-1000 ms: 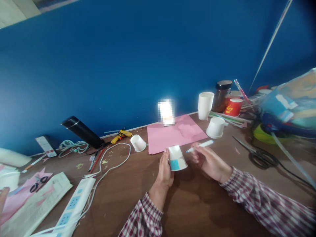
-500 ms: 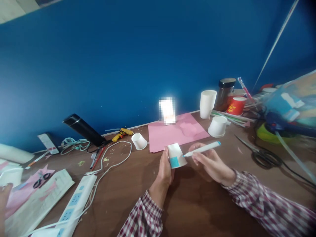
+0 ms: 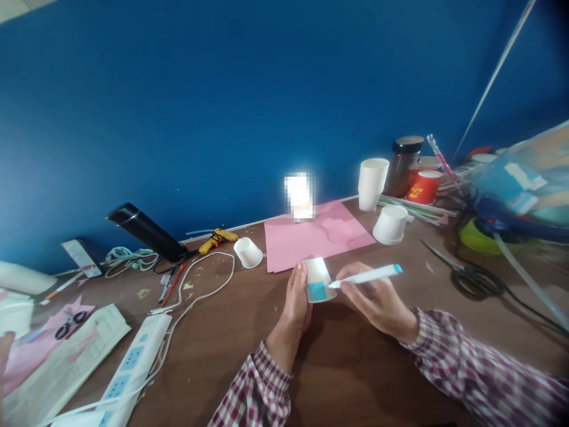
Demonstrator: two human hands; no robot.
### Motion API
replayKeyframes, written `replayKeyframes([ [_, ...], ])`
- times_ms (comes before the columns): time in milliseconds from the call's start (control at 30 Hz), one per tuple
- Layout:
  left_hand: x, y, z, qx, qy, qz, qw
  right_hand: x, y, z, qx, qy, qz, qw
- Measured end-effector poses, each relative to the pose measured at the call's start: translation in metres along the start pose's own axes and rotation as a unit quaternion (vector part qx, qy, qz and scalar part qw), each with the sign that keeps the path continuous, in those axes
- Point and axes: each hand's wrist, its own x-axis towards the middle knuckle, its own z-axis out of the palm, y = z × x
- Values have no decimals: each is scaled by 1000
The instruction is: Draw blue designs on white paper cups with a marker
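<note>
My left hand (image 3: 297, 296) is closed around a white paper cup (image 3: 316, 271) with a blue-coloured patch near its lower edge. In my right hand (image 3: 373, 302) is a white marker pen (image 3: 368, 276) with a blue end, its tip at the right side of the blue patch. The fingers of my left hand behind the cup are hidden. Beyond the cup lie sheets of pink paper (image 3: 293, 243). Another white paper cup (image 3: 248, 253) rests to the left of the paper, and an upturned one (image 3: 390, 225) stands to its right.
A pair of scissors (image 3: 473, 279) lies at the right. Stacked white cups (image 3: 372, 184), a dark jar (image 3: 401, 169) and a red cup (image 3: 424, 187) stand by the wall. Leftward are a yellow glue gun (image 3: 217, 240), a black cylinder (image 3: 144, 231) and a power strip (image 3: 133, 362). Someone's hand (image 3: 5, 356) shows at the left edge.
The marker's tip has moved down and slightly left against the cup, and the blue patch reaches further right. My left hand keeps its hold on the cup.
</note>
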Motion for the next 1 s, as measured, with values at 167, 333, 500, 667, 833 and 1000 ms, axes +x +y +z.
replayKeyframes([
  [167,2,-2,-3,11,-2,2,1000,-1,-1,1,-16,-14,-5,1000],
  [333,3,-4,-6,17,5,-11,1000,-2,-2,0,-33,-29,-35,998],
  [500,4,-5,-6,9,8,4,1000,-2,-1,0,-42,-20,-38,998],
  [667,3,-5,-5,11,5,0,1000,-2,0,1,-31,-28,-24,999],
  [833,4,-5,-5,13,5,4,1000,-2,-1,0,-36,-40,-23,998],
  [1000,4,-6,-7,18,7,4,1000,-1,-2,-1,-45,-43,-26,998],
])
